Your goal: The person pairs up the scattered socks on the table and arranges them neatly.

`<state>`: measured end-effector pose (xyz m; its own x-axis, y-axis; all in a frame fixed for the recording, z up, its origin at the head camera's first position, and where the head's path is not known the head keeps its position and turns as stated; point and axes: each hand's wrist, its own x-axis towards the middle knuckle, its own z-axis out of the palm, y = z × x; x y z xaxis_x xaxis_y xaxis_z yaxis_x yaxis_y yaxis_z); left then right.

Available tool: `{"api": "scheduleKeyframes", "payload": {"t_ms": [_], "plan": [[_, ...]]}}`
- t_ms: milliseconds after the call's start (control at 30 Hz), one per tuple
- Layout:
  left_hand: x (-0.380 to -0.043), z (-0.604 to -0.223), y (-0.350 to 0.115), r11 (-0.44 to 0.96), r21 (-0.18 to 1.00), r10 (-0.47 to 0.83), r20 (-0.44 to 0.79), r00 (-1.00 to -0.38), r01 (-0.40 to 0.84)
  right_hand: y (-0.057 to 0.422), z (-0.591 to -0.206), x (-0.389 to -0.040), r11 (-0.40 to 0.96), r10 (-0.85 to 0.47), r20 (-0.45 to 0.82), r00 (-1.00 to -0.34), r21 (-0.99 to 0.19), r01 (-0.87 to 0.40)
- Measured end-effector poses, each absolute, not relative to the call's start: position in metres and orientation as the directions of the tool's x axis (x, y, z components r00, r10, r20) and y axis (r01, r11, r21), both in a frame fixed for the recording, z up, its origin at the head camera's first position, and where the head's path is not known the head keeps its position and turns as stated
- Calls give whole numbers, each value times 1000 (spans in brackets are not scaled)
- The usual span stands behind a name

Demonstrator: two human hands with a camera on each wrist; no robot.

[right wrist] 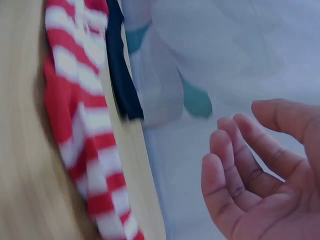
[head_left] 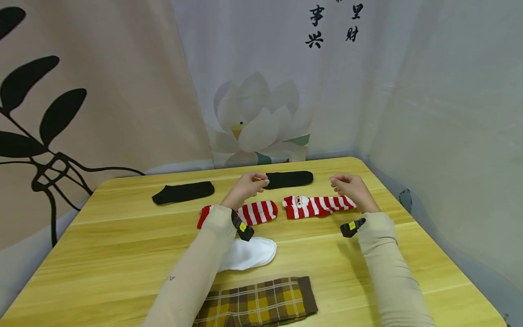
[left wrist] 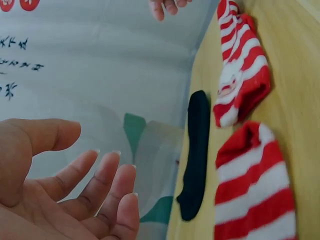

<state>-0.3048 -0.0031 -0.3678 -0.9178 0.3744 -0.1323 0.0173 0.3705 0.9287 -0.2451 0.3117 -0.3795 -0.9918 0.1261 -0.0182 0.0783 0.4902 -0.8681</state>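
Note:
My left hand (head_left: pixel 246 188) hovers above the table with fingers loosely bent and nothing in them. It is nearest the right-hand black sock (head_left: pixel 291 179) and a red-and-white striped sock (head_left: pixel 258 212), which my left wrist partly covers. Out to the right, my right hand (head_left: pixel 353 189) is also raised and holds nothing. Below it lies a second striped sock (head_left: pixel 316 207), with a Santa face near one end. In both wrist views a gap shows between thumb and fingers, as on the left hand (left wrist: pixel 75 195) and the right hand (right wrist: pixel 265 180).
Another black sock (head_left: pixel 184 192) lies at the back left of the wooden table (head_left: pixel 122 254). Closer to me are a white sock (head_left: pixel 251 254), partly behind my left forearm, and a brown-and-yellow plaid sock (head_left: pixel 261 299). A printed curtain (head_left: pixel 261 54) hangs behind the table.

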Motion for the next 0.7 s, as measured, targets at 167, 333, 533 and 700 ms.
{"api": "scheduleKeyframes", "payload": {"t_ms": [167, 333, 533, 700], "plan": [[-307, -378, 17, 352, 936, 366, -127, -922, 11, 351, -385, -237, 499, 150, -6, -989, -863, 81], [-309, -388, 36, 387, 922, 369, -133, -920, 22, 376, -392, -233, 499, 183, -30, -983, -859, 119], [-310, -396, 58, 413, 908, 394, -104, -913, 75, 390, -397, -231, 445, 201, -137, -970, -869, 215], [-315, -405, 72, 486, 866, 407, -105, -907, 118, 395, -402, -236, 456, 210, -205, -956, -844, 281]]}}
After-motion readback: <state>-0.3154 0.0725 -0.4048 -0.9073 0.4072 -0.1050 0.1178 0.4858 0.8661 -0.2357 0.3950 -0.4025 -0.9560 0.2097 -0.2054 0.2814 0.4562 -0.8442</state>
